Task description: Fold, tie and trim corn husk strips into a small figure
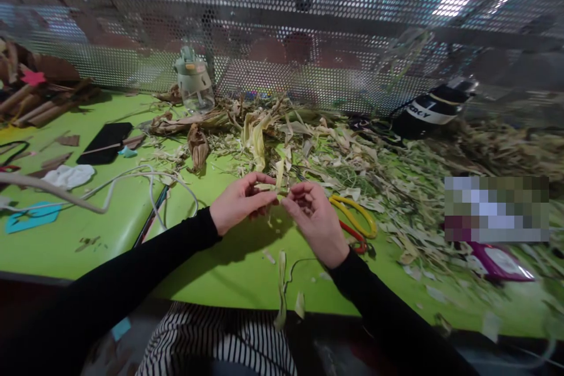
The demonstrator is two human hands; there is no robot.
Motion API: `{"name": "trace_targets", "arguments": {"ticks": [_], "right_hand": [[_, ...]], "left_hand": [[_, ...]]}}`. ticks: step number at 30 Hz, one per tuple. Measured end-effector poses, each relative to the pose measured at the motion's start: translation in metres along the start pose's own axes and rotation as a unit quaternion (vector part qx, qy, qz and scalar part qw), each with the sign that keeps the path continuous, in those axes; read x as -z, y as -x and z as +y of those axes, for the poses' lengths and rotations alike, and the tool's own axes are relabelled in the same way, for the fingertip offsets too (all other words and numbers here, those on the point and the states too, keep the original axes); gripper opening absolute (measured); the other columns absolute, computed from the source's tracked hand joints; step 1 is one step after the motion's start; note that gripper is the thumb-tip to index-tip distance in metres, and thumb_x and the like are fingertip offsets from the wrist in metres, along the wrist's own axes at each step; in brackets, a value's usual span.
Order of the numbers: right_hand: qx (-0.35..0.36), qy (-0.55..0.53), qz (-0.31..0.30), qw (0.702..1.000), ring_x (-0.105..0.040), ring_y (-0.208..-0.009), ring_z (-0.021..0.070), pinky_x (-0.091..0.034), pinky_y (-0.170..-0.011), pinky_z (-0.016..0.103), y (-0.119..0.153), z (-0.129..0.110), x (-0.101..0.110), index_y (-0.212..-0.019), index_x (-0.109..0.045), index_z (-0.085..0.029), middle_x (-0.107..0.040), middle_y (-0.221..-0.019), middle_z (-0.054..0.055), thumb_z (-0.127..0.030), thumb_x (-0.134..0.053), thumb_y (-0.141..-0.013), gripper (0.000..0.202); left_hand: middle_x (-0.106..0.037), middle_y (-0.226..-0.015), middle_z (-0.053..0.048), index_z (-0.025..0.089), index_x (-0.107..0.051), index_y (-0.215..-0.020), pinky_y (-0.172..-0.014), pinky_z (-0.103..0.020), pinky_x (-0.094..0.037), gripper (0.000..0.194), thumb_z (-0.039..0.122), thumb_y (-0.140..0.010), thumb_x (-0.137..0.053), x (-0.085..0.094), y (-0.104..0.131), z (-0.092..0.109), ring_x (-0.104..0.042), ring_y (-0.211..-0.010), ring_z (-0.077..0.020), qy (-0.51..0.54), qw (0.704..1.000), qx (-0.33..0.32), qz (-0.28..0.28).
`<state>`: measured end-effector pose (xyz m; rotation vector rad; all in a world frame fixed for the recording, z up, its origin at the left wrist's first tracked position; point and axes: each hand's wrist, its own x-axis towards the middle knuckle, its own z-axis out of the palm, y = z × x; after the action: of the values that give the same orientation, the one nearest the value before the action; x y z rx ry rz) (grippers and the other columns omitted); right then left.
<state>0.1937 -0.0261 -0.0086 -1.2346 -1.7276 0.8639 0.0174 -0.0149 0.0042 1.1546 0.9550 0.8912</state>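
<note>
Over the green table, my left hand [241, 202] pinches a pale yellow-green strip of corn husk [279, 173] between thumb and fingers. My right hand [318, 220] is closed beside it, thumb and fingertips together at the strip's near end; its exact hold is partly hidden. Just right of my right hand lie scissors with one yellow and one red handle [361, 217], their blades mostly covered by my hand and scraps. Below the hands rests a loose husk strip [281, 288] with a small scrap [300, 304] beside it. A larger yellowish husk [259, 141] lies behind them.
Shredded husk [335, 153] covers the back and right of the table [207, 270]. A clear bottle [194, 85] and a tilted black bottle [429, 111] stand behind. At left are a black phone [106, 143], a white cable [110, 191] and brown husks [35, 94]. A purple packet [502, 261] lies right.
</note>
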Motion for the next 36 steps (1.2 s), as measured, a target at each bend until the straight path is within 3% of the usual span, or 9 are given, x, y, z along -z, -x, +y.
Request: {"name": "trace_targets", "arguments": {"ticks": [5,9,12,16,21,23,28,32,36], "right_hand": [[0.035,0.037,-0.031,0.998,-0.056,-0.071,0.0148,-0.046,-0.063,0.028,-0.001,0.004,0.000,-0.083,-0.059,-0.018,-0.062,-0.082,0.004,-0.036,-0.056,-0.085,0.018],[0.048,-0.044,-0.024,0.998,-0.060,-0.071,0.0152,-0.048,-0.066,0.028,0.001,0.007,-0.005,-0.084,-0.060,-0.020,-0.067,-0.080,0.003,-0.031,-0.058,-0.084,0.011],[0.080,-0.012,0.008,0.997,-0.058,-0.068,0.0143,-0.047,-0.064,0.027,0.002,0.008,-0.007,-0.080,-0.062,-0.020,-0.066,-0.077,0.002,-0.027,-0.059,-0.084,0.008],[0.106,0.061,0.024,0.992,-0.057,-0.066,0.0147,-0.046,-0.063,0.027,0.002,0.004,-0.005,-0.074,-0.062,-0.019,-0.063,-0.071,0.002,-0.026,-0.059,-0.083,0.012],[0.066,0.057,-0.060,0.994,-0.057,-0.065,0.0145,-0.045,-0.060,0.025,-0.002,0.005,0.000,-0.079,-0.063,-0.019,-0.065,-0.073,0.002,-0.031,-0.052,-0.087,0.018],[0.048,0.049,-0.055,0.996,-0.057,-0.064,0.0145,-0.045,-0.059,0.025,-0.003,0.008,0.001,-0.080,-0.062,-0.018,-0.064,-0.074,0.002,-0.034,-0.054,-0.086,0.018],[0.036,0.053,-0.038,0.997,-0.054,-0.065,0.0141,-0.043,-0.058,0.025,-0.004,0.011,0.003,-0.081,-0.059,-0.018,-0.060,-0.075,0.002,-0.039,-0.053,-0.086,0.023],[0.052,0.045,-0.030,0.997,-0.049,-0.061,0.0128,-0.040,-0.056,0.024,-0.003,0.009,0.005,-0.075,-0.057,-0.019,-0.053,-0.067,-0.001,-0.037,-0.055,-0.086,0.021],[0.051,-0.031,-0.040,0.997,-0.056,-0.069,0.0139,-0.045,-0.063,0.025,-0.004,0.007,0.005,-0.090,-0.060,-0.020,-0.061,-0.079,0.001,-0.035,-0.057,-0.085,0.016]], "left_hand": [[-0.060,-0.066,0.003,0.015,-0.054,-0.109,-0.042,-0.015,-0.029,0.040,0.033,-0.076,-0.065,0.004,-0.003,-0.002,-0.044,-0.044,-0.0026,0.005,0.999,0.005,-0.044],[-0.059,-0.067,0.003,0.015,-0.056,-0.106,-0.042,-0.015,-0.027,0.041,0.037,-0.073,-0.068,-0.002,-0.003,-0.009,-0.041,-0.044,-0.0022,0.059,0.998,0.014,0.000],[-0.055,-0.067,0.004,0.016,-0.059,-0.107,-0.042,-0.015,-0.026,0.041,0.042,-0.076,-0.063,-0.009,-0.001,-0.014,-0.037,-0.045,-0.0020,0.067,0.997,0.005,0.021],[-0.048,-0.064,0.004,0.015,-0.061,-0.108,-0.045,-0.017,-0.029,0.041,0.045,-0.080,-0.055,-0.010,-0.002,-0.017,-0.037,-0.049,-0.0044,-0.025,0.999,-0.033,-0.004],[-0.048,-0.063,0.004,0.013,-0.059,-0.109,-0.054,-0.019,-0.034,0.033,0.032,-0.086,-0.045,-0.006,-0.004,-0.015,-0.041,-0.056,-0.0076,-0.151,0.984,-0.095,-0.018],[-0.046,-0.062,0.004,0.014,-0.060,-0.106,-0.055,-0.020,-0.034,0.030,0.028,-0.086,-0.043,-0.007,-0.003,-0.015,-0.041,-0.057,-0.0079,-0.183,0.976,-0.115,-0.010],[-0.042,-0.058,0.005,0.014,-0.059,-0.097,-0.049,-0.019,-0.032,0.027,0.031,-0.088,-0.040,-0.006,-0.002,-0.016,-0.039,-0.051,-0.0077,-0.186,0.980,-0.072,-0.026],[-0.040,-0.058,0.006,0.015,-0.056,-0.089,-0.046,-0.019,-0.030,0.022,0.036,-0.081,-0.054,-0.006,-0.001,-0.017,-0.038,-0.049,-0.0068,-0.199,0.976,-0.081,-0.042],[-0.039,-0.054,0.008,0.016,-0.054,-0.082,-0.045,-0.019,-0.030,0.023,0.038,-0.080,-0.055,-0.009,0.003,-0.014,-0.039,-0.045,-0.0060,-0.202,0.975,-0.084,-0.027]]}}
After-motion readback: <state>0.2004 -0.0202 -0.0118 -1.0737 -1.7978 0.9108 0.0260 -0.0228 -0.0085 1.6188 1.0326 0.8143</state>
